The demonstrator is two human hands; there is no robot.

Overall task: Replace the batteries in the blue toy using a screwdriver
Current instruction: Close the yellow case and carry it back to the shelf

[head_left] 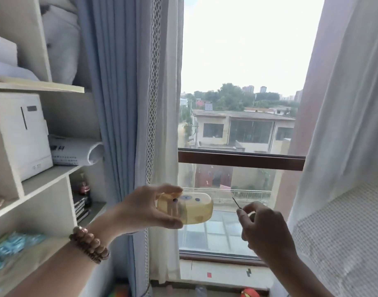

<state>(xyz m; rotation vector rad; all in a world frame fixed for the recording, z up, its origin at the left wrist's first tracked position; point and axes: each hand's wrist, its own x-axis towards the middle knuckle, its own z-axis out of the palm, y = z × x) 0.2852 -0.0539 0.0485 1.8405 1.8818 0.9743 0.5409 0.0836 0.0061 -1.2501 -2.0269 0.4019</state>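
Holding rounded yellowish translucent plastic toy case [185, 207] mid-air before window [237, 103], left hand [141, 207] fingers clamp top and bottom edges. Right hand [267, 230] fingers pinch thin dark-shafted screwdriver [236, 203], tip apart from toy. Looks light, rigid, smooth, likely slippery; grip edges firmly.

**A room at home, by the window**

You face a window [239, 116] at twelve o'clock, looking over rooftops. Blue curtains [117, 103] hang at eleven, sheer curtains [344, 125] at two. White shelves [44, 183] at nine hold boxes, folded bedding and books.
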